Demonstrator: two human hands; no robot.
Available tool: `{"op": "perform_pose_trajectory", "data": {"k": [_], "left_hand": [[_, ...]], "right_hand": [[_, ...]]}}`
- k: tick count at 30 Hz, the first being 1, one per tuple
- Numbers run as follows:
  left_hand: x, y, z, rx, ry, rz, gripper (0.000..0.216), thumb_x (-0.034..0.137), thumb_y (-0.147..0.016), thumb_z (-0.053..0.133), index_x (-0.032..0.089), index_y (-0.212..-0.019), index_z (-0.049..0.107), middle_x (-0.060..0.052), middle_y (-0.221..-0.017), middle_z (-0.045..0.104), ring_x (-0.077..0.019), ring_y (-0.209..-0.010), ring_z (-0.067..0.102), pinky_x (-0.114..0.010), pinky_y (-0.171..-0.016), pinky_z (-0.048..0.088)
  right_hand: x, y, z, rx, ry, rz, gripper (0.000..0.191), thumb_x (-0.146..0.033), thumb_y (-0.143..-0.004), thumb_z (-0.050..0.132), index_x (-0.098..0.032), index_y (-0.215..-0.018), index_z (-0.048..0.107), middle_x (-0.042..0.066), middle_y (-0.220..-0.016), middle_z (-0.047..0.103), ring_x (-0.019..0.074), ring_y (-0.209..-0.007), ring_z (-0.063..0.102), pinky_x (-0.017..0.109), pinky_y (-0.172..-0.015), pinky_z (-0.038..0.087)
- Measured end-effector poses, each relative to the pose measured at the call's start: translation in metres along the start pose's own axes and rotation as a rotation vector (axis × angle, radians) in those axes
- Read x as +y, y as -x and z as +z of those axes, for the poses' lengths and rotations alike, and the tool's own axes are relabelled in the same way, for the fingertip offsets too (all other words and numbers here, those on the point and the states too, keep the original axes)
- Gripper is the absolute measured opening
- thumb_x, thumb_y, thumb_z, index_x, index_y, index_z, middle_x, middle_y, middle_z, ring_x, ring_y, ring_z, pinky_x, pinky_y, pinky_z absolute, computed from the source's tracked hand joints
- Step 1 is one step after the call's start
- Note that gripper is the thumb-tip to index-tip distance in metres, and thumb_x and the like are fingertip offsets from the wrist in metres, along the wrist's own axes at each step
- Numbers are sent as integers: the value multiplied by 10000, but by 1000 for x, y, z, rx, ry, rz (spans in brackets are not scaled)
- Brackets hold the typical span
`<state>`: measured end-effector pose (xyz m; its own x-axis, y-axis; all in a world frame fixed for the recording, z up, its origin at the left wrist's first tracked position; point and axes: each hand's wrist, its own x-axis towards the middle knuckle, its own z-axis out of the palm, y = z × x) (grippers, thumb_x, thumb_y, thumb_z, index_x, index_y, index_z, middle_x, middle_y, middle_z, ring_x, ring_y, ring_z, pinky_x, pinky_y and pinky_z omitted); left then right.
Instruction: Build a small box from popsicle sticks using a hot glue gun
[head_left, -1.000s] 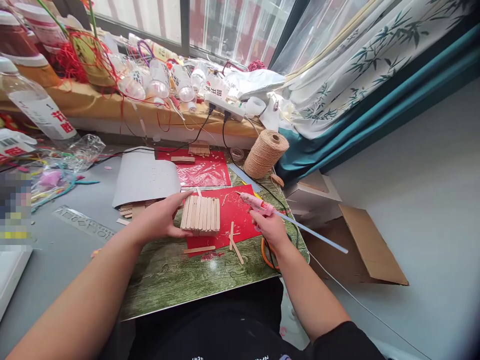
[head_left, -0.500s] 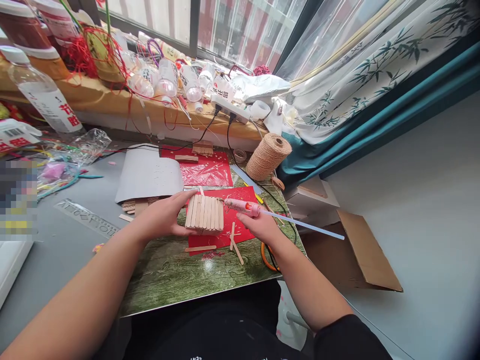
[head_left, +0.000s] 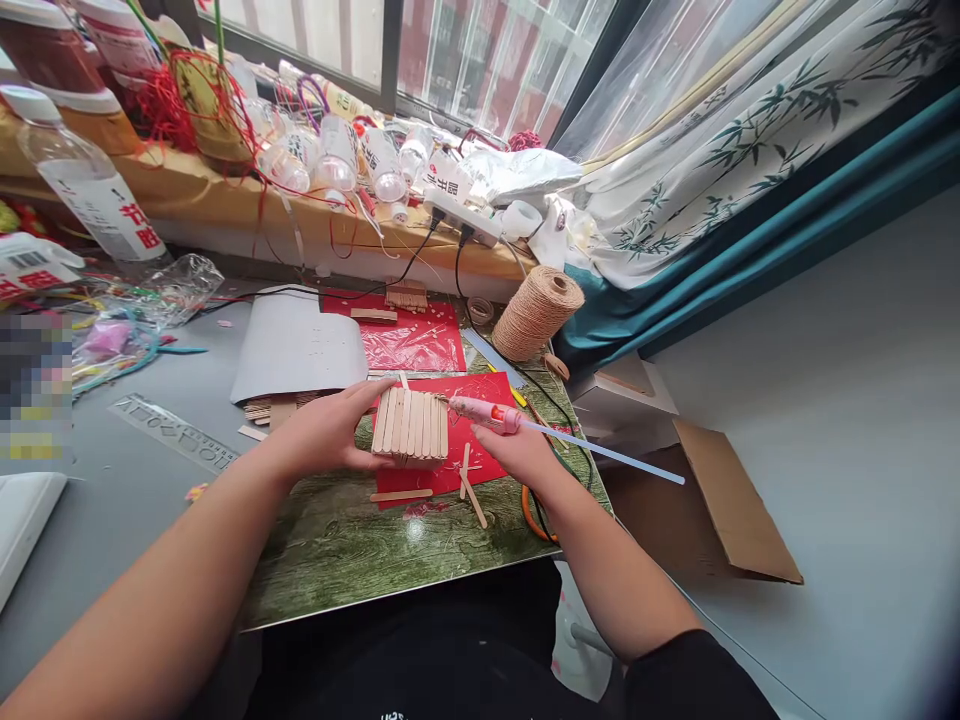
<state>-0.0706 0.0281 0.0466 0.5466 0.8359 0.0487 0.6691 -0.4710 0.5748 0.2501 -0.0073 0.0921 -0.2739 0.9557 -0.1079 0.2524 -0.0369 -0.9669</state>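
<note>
Clamping craft-stick box [head_left: 411, 425] between fingers and thumb of left hand [head_left: 330, 432], over red sheet [head_left: 491, 463]! Gripping pink glue gun [head_left: 487, 412] in curled fingers of right hand [head_left: 526, 457], pointing right at box's corner.

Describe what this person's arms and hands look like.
The left hand and right hand are ungloved. The left forearm and right forearm are bare, with no watch or bracelet showing. A short black sleeve shows on the right side; the left one is out of view.
</note>
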Motion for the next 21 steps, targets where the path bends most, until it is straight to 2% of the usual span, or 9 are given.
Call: {"op": "perform_pose_trajectory", "data": {"k": [6,12,21], "left_hand": [[-4,0,3,7,-9,-4,1150,690,-746,834,323,-1694,295,-147,-1643,520,-412,-1387,625,-463,-1041,548],[-3,0,3,23,-2,9,1123,658,-754,838,338,-1690,305,-140,-1626,541,-409,-1382,633,-467,-1033,558],[-3,0,3,11,-13,-3,1146,696,-754,826,336,-1697,283,-137,-1640,526,-407,-1343,660,-460,-1004,564]], "right_hand": [[6,1,-3,17,71,28,500,-299,-842,728,-284,-1339,778,26,-1136,842,311,-1146,770,485,-1026,636],[6,7,-3,8,75,41,518,-252,-845,698,-248,-1358,772,34,-1084,848,325,-1210,743,496,-1075,612],[3,14,-4,2,75,22,505,-213,-819,677,-274,-1305,800,21,-1236,819,310,-1242,741,467,-1092,605]]}}
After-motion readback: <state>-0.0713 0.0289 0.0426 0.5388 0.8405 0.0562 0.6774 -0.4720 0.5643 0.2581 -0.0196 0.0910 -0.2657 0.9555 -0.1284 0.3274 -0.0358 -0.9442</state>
